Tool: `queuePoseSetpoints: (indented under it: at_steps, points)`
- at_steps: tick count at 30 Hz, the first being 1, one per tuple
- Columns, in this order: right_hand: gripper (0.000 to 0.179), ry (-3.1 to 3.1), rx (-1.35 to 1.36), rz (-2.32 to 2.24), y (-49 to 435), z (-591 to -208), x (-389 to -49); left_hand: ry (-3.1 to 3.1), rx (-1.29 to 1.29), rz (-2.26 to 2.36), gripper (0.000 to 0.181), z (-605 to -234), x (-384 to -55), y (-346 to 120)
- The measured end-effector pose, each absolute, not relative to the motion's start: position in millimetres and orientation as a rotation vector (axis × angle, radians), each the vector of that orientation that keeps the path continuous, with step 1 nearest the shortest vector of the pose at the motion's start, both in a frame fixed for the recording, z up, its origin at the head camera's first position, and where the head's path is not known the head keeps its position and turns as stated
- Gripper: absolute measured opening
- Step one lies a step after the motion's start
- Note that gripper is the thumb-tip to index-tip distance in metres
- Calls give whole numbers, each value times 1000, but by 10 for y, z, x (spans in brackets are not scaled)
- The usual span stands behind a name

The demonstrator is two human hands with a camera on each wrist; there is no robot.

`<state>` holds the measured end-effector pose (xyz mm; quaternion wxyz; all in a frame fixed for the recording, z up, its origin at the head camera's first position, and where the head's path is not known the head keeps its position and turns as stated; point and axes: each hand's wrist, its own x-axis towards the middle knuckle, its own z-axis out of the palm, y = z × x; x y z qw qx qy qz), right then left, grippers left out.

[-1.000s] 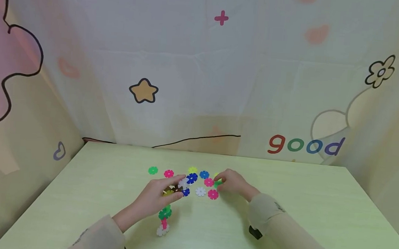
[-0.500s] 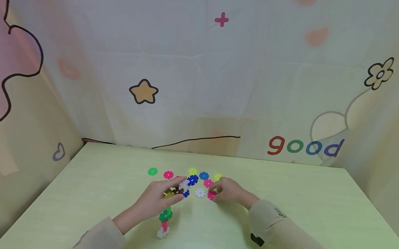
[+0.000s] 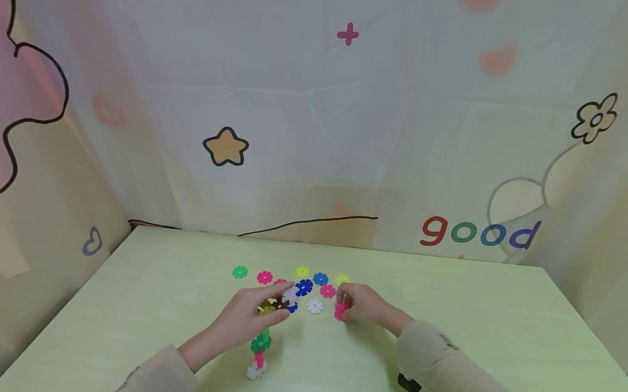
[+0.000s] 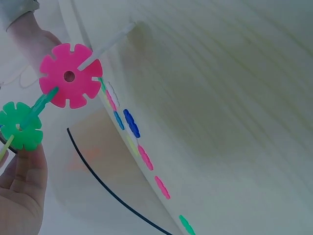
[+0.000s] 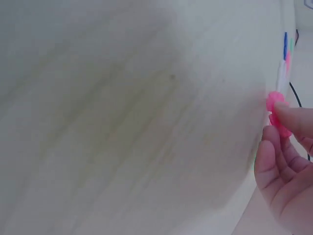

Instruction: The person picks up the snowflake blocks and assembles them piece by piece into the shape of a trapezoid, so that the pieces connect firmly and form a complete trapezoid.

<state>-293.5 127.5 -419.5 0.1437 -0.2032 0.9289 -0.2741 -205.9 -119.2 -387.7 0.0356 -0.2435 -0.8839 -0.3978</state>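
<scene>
My left hand (image 3: 251, 310) holds a chain of interlocking flower-shaped plastic discs between thumb and fingers. From the hand the chain hangs toward me, with a green disc (image 3: 261, 342) and a white disc (image 3: 254, 371) at its near end. In the left wrist view a green disc (image 4: 22, 126) sits by the fingers, joined through a teal one to a pink disc (image 4: 73, 61) and a white disc seen edge-on (image 4: 110, 44). My right hand (image 3: 369, 304) pinches a loose pink disc (image 5: 277, 102) between thumb and fingers, low by the table.
Loose discs lie across the table (image 3: 447, 327): green (image 3: 240, 272), pink (image 3: 264, 277), yellow (image 3: 302, 271), blue (image 3: 320, 279), another pink (image 3: 327, 291) and white (image 3: 314, 306). A second yellow disc (image 3: 343, 279) lies behind my right hand. A printed curtain (image 3: 277, 96) hangs behind the table.
My right hand has gone from a green disc to the pink disc nearer me, now pinches it and has shifted it slightly right. My left hand stays nearly still with the chain.
</scene>
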Motion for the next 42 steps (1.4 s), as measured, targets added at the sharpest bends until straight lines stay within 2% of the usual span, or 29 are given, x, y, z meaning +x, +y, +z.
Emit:
queuePoseSetpoints:
  at_steps: [10,20,42]
  points:
    - [12,2510,-628,-1194,1524,-3900,-2712,-2746,-846,-1126,47,-3866,-2006,-1135]
    - [14,2402,-753,-1433,1513,-3586,-2418,-2786,-980,-957,46,-3806,-1930,-1045]
    - [10,2358,-824,-1447,1512,-3547,-2212,-2803,-1096,-1045,45,-3848,-1884,-972]
